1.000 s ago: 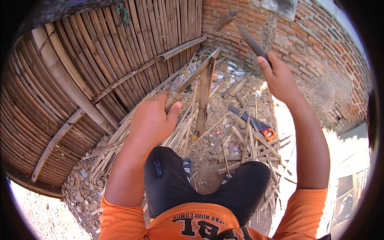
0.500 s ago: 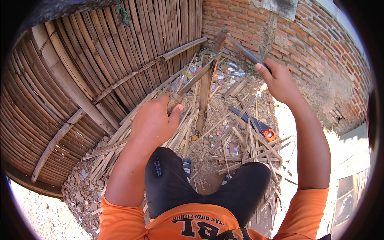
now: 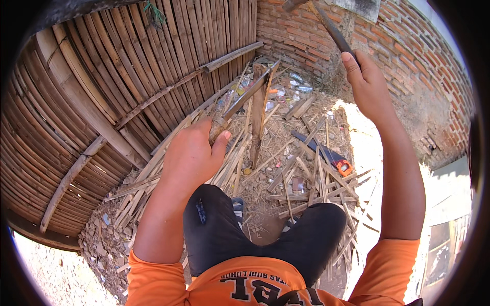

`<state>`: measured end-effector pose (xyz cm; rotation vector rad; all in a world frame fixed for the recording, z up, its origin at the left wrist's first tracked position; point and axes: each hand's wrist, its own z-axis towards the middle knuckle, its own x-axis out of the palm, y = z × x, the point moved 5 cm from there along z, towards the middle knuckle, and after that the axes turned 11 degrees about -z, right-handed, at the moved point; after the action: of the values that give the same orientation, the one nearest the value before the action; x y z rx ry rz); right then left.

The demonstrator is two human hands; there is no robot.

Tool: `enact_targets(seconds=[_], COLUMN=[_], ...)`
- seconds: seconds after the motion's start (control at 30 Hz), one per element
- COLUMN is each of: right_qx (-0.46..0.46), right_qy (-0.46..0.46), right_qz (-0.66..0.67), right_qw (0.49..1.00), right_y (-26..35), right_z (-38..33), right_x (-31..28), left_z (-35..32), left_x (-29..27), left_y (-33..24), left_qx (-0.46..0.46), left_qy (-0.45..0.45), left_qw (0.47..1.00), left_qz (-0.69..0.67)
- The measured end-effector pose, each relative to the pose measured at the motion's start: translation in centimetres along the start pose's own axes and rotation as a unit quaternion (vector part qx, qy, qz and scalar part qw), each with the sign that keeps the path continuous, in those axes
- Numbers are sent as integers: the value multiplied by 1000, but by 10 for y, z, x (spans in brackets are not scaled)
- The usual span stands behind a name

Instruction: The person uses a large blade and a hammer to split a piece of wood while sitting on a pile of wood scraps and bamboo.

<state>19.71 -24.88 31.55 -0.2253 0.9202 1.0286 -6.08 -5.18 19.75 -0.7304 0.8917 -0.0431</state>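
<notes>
My left hand (image 3: 191,153) grips the near end of a long bamboo stick (image 3: 245,97). Its far end rests on top of an upright wooden block (image 3: 259,81) in front of me. My right hand (image 3: 367,81) is raised high at the upper right, closed on the handle of a long chopping tool (image 3: 326,23). The tool's head reaches the top edge of the view, well above the stick.
A woven bamboo fence (image 3: 102,86) runs along the left. A brick wall (image 3: 408,56) stands behind and to the right. Split bamboo strips (image 3: 306,173) and litter cover the ground. A hand saw with an orange handle (image 3: 332,158) lies to the right of the block.
My right hand has lifted the chopping tool from near the block up toward the top edge. My left hand keeps holding the stick in place.
</notes>
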Motion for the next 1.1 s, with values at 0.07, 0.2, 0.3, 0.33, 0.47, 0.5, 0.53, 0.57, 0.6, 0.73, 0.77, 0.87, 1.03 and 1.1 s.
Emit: enact_targets(seconds=[0.07,0.2,0.3,0.33,0.47,0.5,0.53,0.57,0.6,0.73,0.77,0.87,1.03,1.1], right_qx=[-32,-58,-20,-18,-37,-63,-38,-23,-8,12,6,-20,-1,11], right_qy=[75,129,68,41,97,139,167,152,136,28,2,132,88,51], right_qz=[-63,-116,-37,-5,-62,-89,-82,-71,-59,43,62,-28,-5,20], right_qw=[995,983,997,999,993,984,982,986,989,999,998,991,996,998], right_y=[-2,-10,-2,-2,-19,-20,-17,-19,-23,-10,-8,-10,-7,-10], right_z=[-10,-13,-6,-3,-22,-27,-24,-20,-14,-13,-15,-33,-18,-17], right_x=[16,33,17,13,52,60,57,49,39,29,32,68,38,42], left_z=[1,0,-1,-1,-1,-2,-2,-2,-3,-2,-1,0,-3,-2], left_x=[-2,-4,0,0,1,0,-2,1,3,4,3,1,2,1], left_y=[-3,2,6,4,3,3,4,4,5,8,7,8,12,13], left_qx=[9,18,0,0,13,20,16,11,5,-21,-27,-14,-17,-22], left_qy=[-5,-7,6,6,-4,-10,-7,0,6,18,23,21,25,24], left_qw=[1000,1000,1000,1000,1000,1000,1000,1000,1000,999,999,999,999,999], left_qz=[1,14,23,21,15,15,20,19,19,16,18,31,34,30])
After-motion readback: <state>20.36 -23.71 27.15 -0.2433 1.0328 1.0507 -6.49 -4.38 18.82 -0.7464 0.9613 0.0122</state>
